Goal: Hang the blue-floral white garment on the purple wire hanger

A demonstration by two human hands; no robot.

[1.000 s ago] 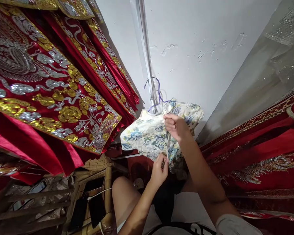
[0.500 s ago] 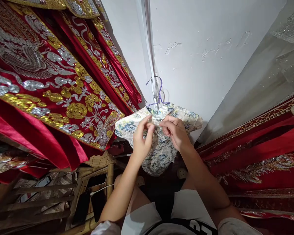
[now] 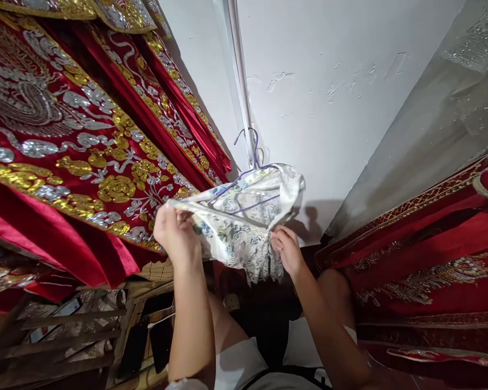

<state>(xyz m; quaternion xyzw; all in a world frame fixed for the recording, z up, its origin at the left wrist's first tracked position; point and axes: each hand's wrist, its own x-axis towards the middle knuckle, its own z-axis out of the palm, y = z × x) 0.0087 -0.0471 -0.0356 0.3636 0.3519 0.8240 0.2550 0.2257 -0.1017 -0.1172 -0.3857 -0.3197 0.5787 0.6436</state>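
A small white garment with a blue and yellow flower print (image 3: 244,222) hangs on a purple wire hanger (image 3: 248,162) hooked near a pale vertical pipe (image 3: 239,76). My left hand (image 3: 174,233) grips the garment's left edge, fingers closed on the cloth. My right hand (image 3: 284,249) pinches its lower right hem. Between the two hands the cloth is pulled wide, so its inside and the hanger's wires show.
Red robes with gold and silver embroidery (image 3: 73,135) hang close on the left, and more red embroidered cloth (image 3: 423,260) fills the right. A white wall (image 3: 329,81) stands behind. A wooden and bamboo rack (image 3: 106,325) sits low on the left, with dark flat things inside.
Both hands left the garment's collar. The left went out to its left edge and the right dropped to the hem, spreading the cloth open and tilting the hanger.
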